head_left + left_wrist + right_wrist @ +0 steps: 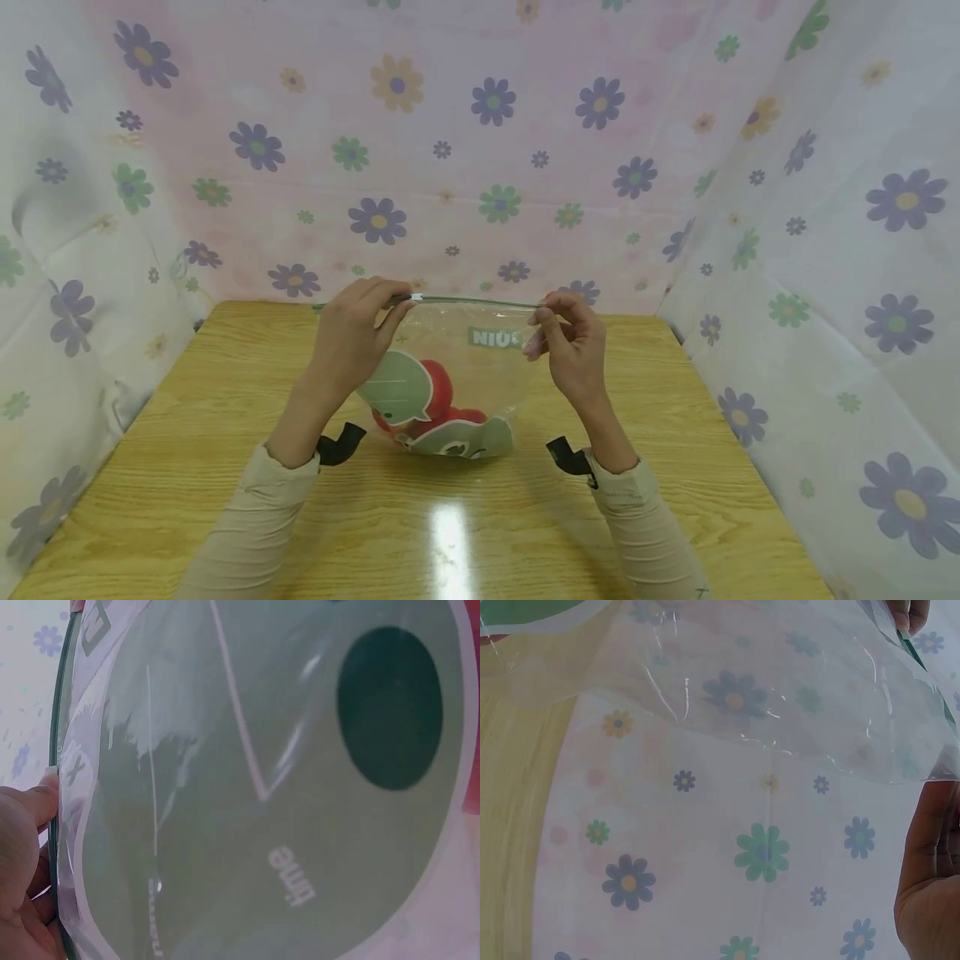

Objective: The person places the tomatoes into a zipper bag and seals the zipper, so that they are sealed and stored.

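Note:
A clear zip bag with green printed patches stands on the table, and red round things show inside it. Along its top runs a green zip strip carrying a small white slider. My left hand pinches the strip at the slider, left of the middle. At the strip's right end, my right hand pinches the bag's top corner. In the left wrist view, the thumb of my left hand lies against the strip. The right wrist view shows the bag's film stretching to my right hand.
The wood-grain table extends under both forearms, with a bright reflection near its front. Flower-printed cloth encloses the back and both sides. A black mount sits at the left wrist and another black mount at the right.

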The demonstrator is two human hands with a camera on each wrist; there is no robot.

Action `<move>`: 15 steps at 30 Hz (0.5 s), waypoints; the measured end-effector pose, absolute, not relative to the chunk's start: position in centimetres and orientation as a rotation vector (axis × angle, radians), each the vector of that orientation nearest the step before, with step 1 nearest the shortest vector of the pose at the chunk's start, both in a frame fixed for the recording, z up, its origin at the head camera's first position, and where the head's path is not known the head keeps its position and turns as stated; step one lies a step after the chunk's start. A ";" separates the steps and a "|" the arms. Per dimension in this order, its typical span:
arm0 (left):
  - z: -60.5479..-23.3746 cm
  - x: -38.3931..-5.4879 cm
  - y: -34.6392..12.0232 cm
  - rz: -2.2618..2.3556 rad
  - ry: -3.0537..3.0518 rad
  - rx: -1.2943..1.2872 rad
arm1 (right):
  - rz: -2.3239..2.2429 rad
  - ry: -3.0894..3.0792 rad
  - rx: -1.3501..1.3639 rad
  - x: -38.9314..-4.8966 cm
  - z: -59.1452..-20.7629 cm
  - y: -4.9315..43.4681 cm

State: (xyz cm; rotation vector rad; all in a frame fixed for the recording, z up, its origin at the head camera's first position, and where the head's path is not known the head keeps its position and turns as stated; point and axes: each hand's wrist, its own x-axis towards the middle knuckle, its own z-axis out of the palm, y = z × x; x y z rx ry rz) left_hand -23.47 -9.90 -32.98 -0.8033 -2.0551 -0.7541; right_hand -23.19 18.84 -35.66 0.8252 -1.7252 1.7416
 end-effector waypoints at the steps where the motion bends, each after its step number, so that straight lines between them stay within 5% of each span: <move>1: -33.0 -23.4 -10.0 -0.756 -2.054 -0.801 | 1.741 -1.729 0.824 -23.2 -35.6 18.8; 15: -32.9 -23.0 -10.9 -0.760 -2.071 -0.799 | 1.738 -1.774 0.799 -22.5 -35.3 18.7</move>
